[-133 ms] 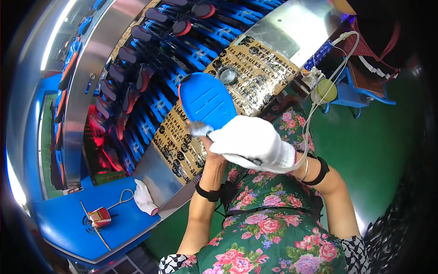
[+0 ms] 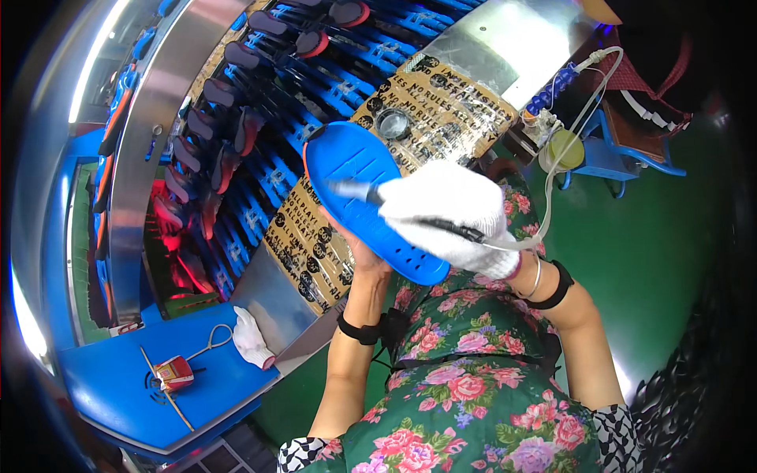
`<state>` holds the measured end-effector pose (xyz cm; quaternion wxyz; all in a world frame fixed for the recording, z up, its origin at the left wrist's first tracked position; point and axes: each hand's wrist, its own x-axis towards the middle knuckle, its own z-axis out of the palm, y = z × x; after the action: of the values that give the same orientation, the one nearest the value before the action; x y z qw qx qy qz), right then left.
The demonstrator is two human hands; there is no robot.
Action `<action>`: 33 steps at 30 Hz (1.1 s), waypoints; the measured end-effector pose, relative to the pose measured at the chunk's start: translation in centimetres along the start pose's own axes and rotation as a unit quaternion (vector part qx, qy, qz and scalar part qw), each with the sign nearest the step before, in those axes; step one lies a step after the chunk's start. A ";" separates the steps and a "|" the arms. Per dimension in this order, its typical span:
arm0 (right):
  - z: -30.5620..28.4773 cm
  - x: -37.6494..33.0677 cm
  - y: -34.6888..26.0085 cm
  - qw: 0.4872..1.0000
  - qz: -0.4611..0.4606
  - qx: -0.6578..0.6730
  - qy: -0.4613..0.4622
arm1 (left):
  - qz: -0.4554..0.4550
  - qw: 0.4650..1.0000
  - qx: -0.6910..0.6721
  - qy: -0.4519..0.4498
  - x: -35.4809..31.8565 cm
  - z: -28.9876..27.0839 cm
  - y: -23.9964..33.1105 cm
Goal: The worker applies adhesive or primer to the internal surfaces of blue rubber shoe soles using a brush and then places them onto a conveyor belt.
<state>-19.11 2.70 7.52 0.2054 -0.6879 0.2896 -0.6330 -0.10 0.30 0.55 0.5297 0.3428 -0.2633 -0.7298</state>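
Observation:
My bare left hand [image 2: 361,248] grips a blue shoe sole [image 2: 359,169] along its near left edge, with the fingers partly hidden beneath it. The sole has raised lines, a dark and red tip, and a row of small holes at the near end. In my right hand [image 2: 445,209], in a white knitted glove, is a black-handled brush-like tool [image 2: 351,189] fed by a pale hose. Its grey tip, blurred by motion, lies over the middle of the sole.
Behind the sole, printed brown cardboard [image 2: 441,98] carries a small clear dish [image 2: 392,124]. Dark soles [image 2: 218,93] stand on a blue rack at the far left. A spare white glove [image 2: 251,339] and a red box [image 2: 173,373] lie on the blue surface. The pale hose [image 2: 550,181] runs past my right wrist.
The tool's tip has moved from the sole's near left edge to its middle. My right hand has shifted away from my body, uncovering the holed end of the sole.

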 end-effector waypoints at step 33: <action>1.7 -3.6 -0.2 0.997 -0.046 -0.054 -0.019 | -0.004 0.980 -0.109 -0.168 3.0 -1.7 1.7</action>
<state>-17.55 5.07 4.73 0.1439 -0.7225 0.2870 -0.6122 1.62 -3.15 0.11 0.5094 0.1567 -0.2659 -0.8033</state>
